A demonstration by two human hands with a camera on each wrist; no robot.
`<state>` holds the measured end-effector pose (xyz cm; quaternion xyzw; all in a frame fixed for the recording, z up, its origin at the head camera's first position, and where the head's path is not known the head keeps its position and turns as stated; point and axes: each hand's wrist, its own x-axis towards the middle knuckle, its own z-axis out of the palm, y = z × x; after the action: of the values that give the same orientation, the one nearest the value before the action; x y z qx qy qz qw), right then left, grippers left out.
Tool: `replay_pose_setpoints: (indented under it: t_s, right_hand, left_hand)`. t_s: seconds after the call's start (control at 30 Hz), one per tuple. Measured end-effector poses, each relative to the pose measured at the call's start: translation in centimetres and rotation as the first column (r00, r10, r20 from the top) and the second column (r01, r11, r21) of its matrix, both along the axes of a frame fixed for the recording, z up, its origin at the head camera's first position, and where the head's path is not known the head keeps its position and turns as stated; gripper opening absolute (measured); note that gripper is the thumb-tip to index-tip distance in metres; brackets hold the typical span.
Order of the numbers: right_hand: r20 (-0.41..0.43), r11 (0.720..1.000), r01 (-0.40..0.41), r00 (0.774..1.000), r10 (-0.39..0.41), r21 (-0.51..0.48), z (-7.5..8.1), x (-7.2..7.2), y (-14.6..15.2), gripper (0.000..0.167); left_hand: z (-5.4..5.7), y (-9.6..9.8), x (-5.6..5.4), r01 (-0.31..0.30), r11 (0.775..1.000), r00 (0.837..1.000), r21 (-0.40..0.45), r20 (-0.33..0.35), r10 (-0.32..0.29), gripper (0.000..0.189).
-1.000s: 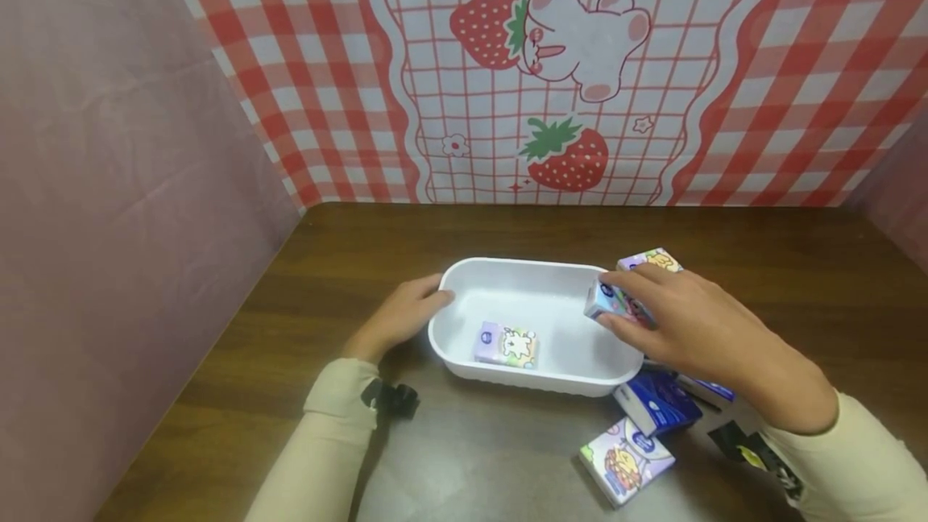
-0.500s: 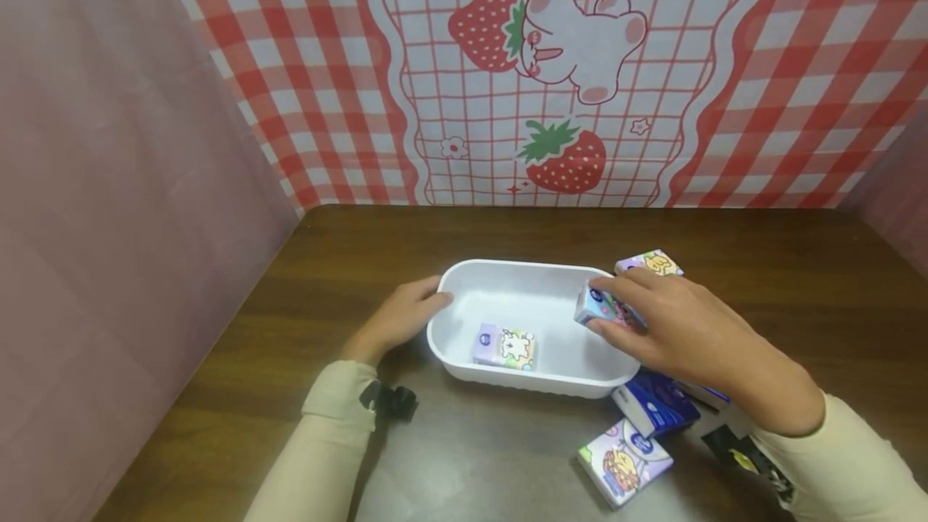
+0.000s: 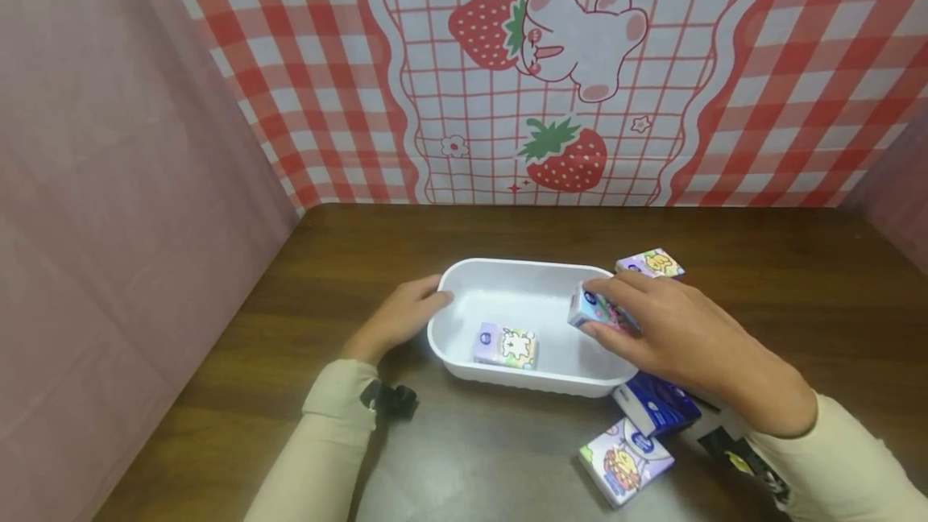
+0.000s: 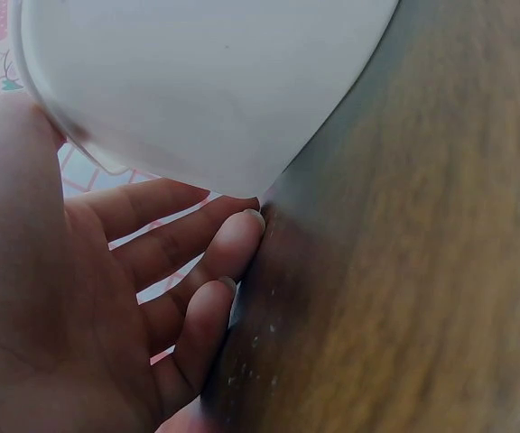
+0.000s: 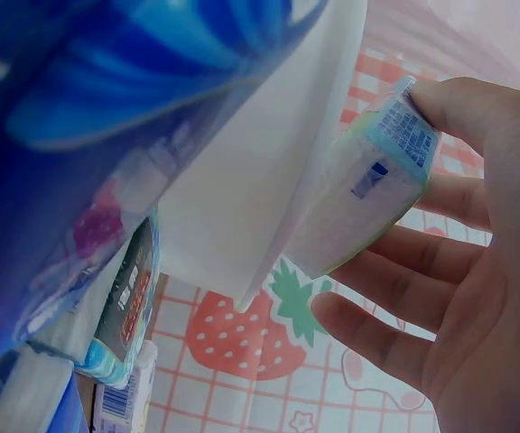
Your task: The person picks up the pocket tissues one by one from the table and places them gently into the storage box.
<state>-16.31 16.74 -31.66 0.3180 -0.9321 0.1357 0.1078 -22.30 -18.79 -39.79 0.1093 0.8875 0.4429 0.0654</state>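
A white oval plastic tub (image 3: 522, 383) stands on the table. My left hand (image 3: 400, 316) holds its left end, thumb over the rim and fingers against the outer wall (image 4: 197, 99). In my right hand (image 3: 685, 337), thumb and fingers pinch a small pocket tissue pack (image 3: 593, 306) with a light blue print. This pack is tilted over the tub's right end; in the right wrist view its wrapped side (image 5: 350, 198) shows beside the rim. A lilac tissue pack (image 3: 505, 346) with a white cartoon animal lies flat on the tub floor.
Right of the tub lie a dark blue pack (image 3: 656, 403) and a lilac pack (image 3: 626, 461) with a yellow figure. Another lilac pack (image 3: 652, 262) lies behind the right hand. A checked strawberry cloth (image 3: 326, 79) hangs behind the wooden table (image 3: 239, 393).
My right hand has moved slightly left with the tissue pack, further in over the tub. The left hand and the tub have stayed in place.
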Motion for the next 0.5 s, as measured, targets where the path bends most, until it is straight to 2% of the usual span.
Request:
replay_pose_setpoints:
  t_s: [0.17,0.5]
  right_hand:
    - [0.03,1.0,0.001,1.0,-0.001,0.004,-0.15,0.06,-0.29,0.051]
    - [-0.011,0.998,-0.061,0.998,0.061,0.023,-0.91,-0.18,-0.54,0.049]
  left_hand:
    - [0.09,0.03,0.03,0.002,1.0,1.0,0.001,0.012,-0.002,0.043]
    - [0.22,0.05,0.18,-0.004,1.0,1.0,0.01,0.028,0.003,0.044]
